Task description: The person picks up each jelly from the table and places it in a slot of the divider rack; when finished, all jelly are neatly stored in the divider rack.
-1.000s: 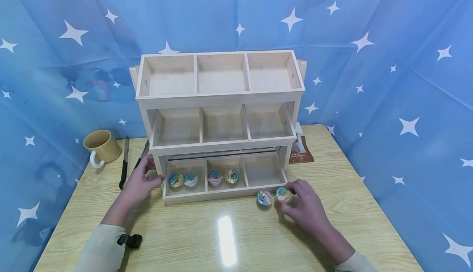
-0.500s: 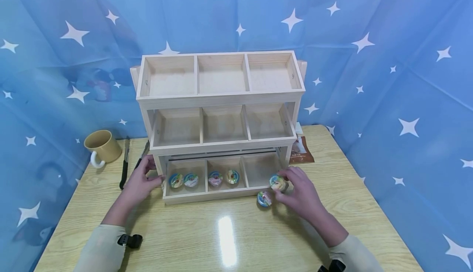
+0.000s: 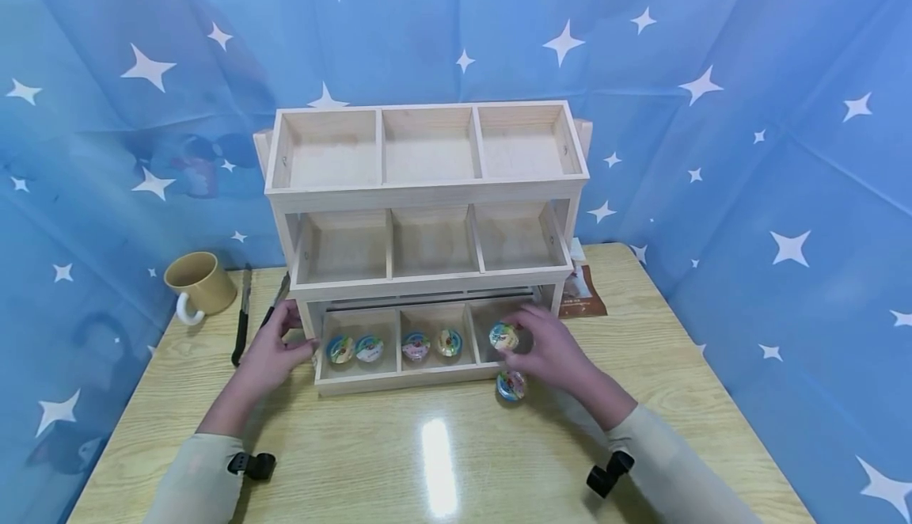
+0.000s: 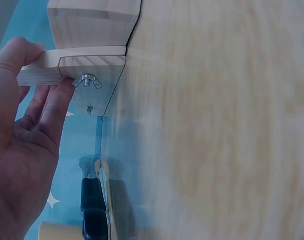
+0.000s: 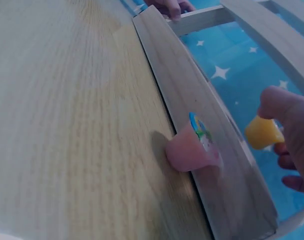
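Note:
My right hand point(image 3: 552, 354) pinches a small jelly cup point(image 3: 503, 336) with a printed lid, held over the right compartment of the bottom tier. In the right wrist view this jelly cup point(image 5: 262, 132) is yellow, between thumb and fingers. A pink jelly cup point(image 5: 186, 151) stands on the table against the front board of the wooden rack point(image 3: 427, 191). At the rack's lower left side, my left hand point(image 3: 271, 350) grips the frame. The left wrist view has thumb and fingers on opposite sides of a wooden piece point(image 4: 86, 61), near a wing nut point(image 4: 86, 81).
Two jelly cups point(image 3: 355, 348) sit in the bottom left compartment and two jelly cups point(image 3: 431, 344) in the middle one. Left of the rack are a tan mug point(image 3: 202, 282) and two black-handled tools point(image 3: 242, 326). A brown packet point(image 3: 583, 294) lies behind its right side.
My right hand has carried the yellow jelly cup from the table beside the pink one, up and left over the rack's front board. The left hand has stayed at the rack.

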`<state>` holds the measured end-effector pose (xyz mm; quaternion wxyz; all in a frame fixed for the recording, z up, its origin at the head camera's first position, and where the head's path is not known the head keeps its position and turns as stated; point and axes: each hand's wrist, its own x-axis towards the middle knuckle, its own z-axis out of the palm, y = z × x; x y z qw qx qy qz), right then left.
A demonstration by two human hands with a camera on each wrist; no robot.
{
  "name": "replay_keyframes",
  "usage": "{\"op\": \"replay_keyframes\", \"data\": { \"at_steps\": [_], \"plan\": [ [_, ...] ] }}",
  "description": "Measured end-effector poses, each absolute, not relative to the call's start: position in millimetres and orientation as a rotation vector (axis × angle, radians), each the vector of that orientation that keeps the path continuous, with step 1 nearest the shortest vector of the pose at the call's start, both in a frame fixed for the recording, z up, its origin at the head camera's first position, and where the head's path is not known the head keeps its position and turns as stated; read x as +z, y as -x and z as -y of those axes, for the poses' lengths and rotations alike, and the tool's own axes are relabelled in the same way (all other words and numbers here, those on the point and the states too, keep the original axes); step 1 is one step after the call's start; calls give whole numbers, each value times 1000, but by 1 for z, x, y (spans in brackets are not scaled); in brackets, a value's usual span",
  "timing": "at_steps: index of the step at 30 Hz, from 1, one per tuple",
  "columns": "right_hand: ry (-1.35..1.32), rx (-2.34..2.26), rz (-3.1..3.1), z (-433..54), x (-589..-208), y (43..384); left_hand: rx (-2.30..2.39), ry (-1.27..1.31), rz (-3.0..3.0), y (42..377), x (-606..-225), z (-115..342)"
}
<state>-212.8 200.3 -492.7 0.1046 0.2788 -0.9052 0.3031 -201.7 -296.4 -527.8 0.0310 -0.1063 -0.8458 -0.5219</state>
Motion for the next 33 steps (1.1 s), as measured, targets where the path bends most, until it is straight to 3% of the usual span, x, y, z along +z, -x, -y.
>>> {"op": "replay_keyframes", "data": {
  "at_steps": [14,33],
  "plan": [
    [-939,864,2783,-191,-501,245,-1610,316,2614,201,-528,296],
    [-1055,819,2873,-192,-512,256,-1620,324,2608,200,-525,294]
  ]
}}
